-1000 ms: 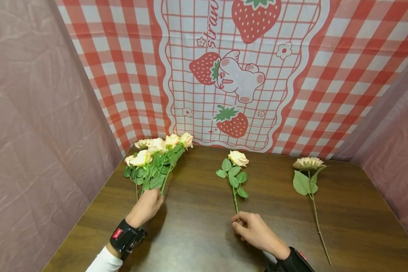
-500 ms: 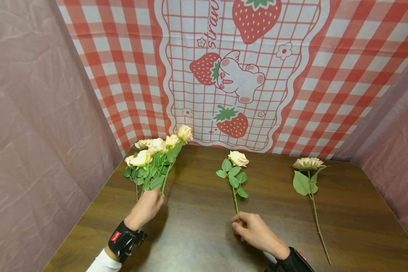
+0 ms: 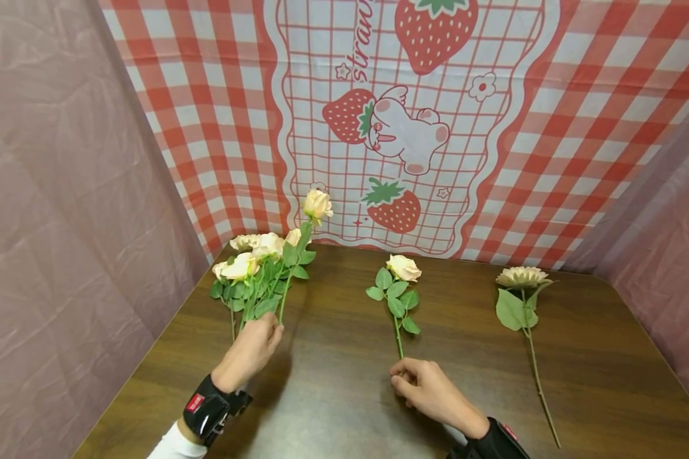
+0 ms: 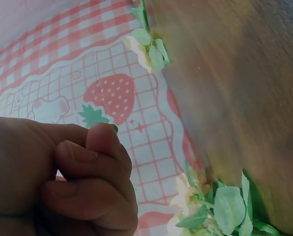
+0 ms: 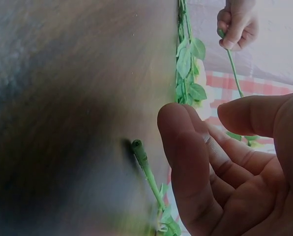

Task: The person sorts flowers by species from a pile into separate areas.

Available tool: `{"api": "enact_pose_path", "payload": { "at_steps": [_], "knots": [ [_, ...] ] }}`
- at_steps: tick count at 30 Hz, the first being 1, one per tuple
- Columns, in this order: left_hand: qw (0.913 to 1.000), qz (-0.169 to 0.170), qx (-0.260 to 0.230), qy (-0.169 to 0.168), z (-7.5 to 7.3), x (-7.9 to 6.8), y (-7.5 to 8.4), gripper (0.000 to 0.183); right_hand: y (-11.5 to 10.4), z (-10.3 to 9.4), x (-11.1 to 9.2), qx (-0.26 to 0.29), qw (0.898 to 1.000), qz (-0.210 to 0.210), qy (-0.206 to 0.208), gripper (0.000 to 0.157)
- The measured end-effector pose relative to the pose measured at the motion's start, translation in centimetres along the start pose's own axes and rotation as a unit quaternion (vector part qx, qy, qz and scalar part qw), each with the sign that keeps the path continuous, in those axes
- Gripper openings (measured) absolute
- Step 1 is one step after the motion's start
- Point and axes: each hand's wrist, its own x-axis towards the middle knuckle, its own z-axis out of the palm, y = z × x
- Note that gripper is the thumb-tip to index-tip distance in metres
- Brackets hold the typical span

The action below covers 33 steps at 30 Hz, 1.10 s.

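Note:
In the head view my left hand point(image 3: 252, 344) pinches the green stem of a cream rose point(image 3: 318, 205), its bloom raised above the other flowers at the left. The right wrist view also shows the left hand point(image 5: 238, 24) gripping that stem, well off the table. My right hand point(image 3: 430, 389) is low over the table by the lower stem of another cream rose point(image 3: 403, 268), which lies in the middle. In the right wrist view that rose's cut stem point(image 5: 145, 164) lies apart from the right hand's loosely bent fingers point(image 5: 186, 157), which hold nothing.
Several cream roses point(image 3: 240, 266) lie bunched at the table's left back, their leaves under the raised stem. A pale daisy-like flower point(image 3: 521, 277) with a long stem lies at the right. A red-checked strawberry cloth point(image 3: 402, 134) hangs behind the wooden table point(image 3: 333, 382).
My left hand has tipped up and lifted the rose, so its bloom rises above the bunch and its leaves come apart from the others. The right hand stays in place.

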Motion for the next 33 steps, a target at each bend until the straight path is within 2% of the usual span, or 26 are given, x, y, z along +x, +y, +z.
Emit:
{"api": "enact_pose_path", "payload": {
  "at_steps": [6,13,24,33],
  "knots": [
    [0.9997,0.012,-0.011,0.019,0.2,-0.1,0.6,0.01,-0.1,0.0,0.0,0.001,1.0,0.001,-0.001,0.018],
    [0.9973,0.059,-0.036,0.024,0.7,-0.1,1.8,0.011,-0.3,0.0,0.2,0.004,1.0,-0.004,-0.002,0.02],
    [0.9939,0.077,-0.078,-0.008,1.0,0.2,4.2,0.008,-1.1,0.3,0.8,0.013,1.0,-0.024,0.011,0.023],
    [0.9845,0.122,-0.119,-0.042,2.8,-0.2,6.0,0.007,-1.8,0.7,1.1,0.03,0.997,-0.062,0.021,0.032]
  ]
}}
